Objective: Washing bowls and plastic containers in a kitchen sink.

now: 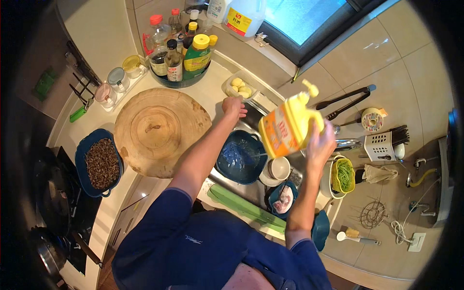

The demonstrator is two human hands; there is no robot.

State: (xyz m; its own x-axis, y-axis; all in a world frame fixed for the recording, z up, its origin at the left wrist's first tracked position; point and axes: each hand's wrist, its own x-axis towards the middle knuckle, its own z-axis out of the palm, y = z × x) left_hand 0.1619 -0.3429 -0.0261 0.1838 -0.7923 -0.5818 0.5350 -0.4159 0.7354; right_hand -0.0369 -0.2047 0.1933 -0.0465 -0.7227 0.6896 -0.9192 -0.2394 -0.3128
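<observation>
My right hand (320, 143) grips the handle of a yellow pump-top jug (284, 127) with an orange label, held tilted above the sink's right part. My left hand (235, 108) holds nothing that shows; its fingers are apart, near the edge of a clear plastic box (249, 78) of peeled, pale yellow pieces. Below the hands, a dark blue basin (242, 174) with water sits in the steel sink. White bowls (280, 169) stand beside the basin, and a smaller blue container (295, 194) with raw meat (284, 200) is nearer my body.
A round wooden chopping block (163, 130) lies left, beside a blue basin of brown shredded food (103, 163). Sauce bottles (174, 63) crowd a round tray behind. The faucet (349, 144) and a yellow basket of green vegetables (342, 175) are right; a wok (52, 195) is far left.
</observation>
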